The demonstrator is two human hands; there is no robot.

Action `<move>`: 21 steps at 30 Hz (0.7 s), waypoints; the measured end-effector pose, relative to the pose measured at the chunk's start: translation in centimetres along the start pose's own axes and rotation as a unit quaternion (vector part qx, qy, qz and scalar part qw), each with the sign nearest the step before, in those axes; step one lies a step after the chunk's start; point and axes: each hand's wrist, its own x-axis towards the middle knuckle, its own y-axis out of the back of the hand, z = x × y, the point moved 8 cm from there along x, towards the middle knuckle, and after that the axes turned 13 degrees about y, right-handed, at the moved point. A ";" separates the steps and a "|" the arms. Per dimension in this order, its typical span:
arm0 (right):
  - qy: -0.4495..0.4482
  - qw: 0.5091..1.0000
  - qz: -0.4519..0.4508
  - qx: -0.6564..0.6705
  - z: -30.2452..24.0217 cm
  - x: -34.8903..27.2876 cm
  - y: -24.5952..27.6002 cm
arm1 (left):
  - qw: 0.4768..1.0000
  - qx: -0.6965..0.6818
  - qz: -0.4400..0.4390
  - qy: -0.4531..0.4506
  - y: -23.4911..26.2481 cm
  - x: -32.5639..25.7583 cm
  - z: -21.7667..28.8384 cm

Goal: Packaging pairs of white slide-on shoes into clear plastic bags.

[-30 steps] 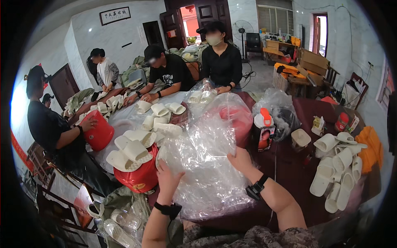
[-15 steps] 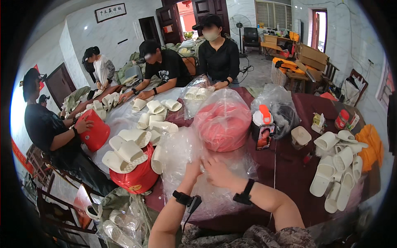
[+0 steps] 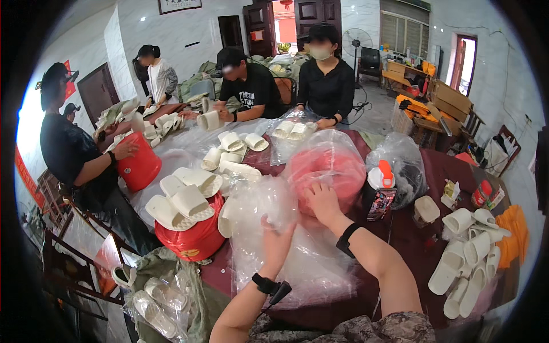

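Note:
A clear plastic bag stands puffed up over a heap of loose clear plastic on the dark red tabletop before me. My left hand is closed on the near side of this bag, thumb to the left; the plastic partly covers its fingertips. Beyond it sits a round red bundle wrapped in clear plastic. Against its near side rests my right hand, fingers bent a little and apart, holding nothing. Cream slippers lie on a round red bundle left of my left hand.
More cream slippers are piled at the right, beside orange cloth. A white-and-orange bottle and a plastic tub stand right of the wrapped bundle. Co-workers handle slippers across the table; one at left holds a red bucket.
My hands have parted: the right has moved up and away onto the wrapped red bundle, the left stays at the plastic. The puffed bag stands taller. A co-worker across has lifted slippers.

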 end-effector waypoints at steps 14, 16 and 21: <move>-0.025 0.979 0.045 0.195 2.9 0.6 -3.3 | 0.856 -0.135 -0.440 0.235 -0.8 -0.5 1.2; -0.023 0.977 0.038 0.210 3.6 0.5 -2.9 | 0.839 0.235 -0.485 -0.074 -1.2 -0.6 4.9; -0.106 0.916 0.126 0.367 6.8 -1.5 -6.4 | 0.837 0.349 -0.309 -0.286 -5.3 -1.1 9.0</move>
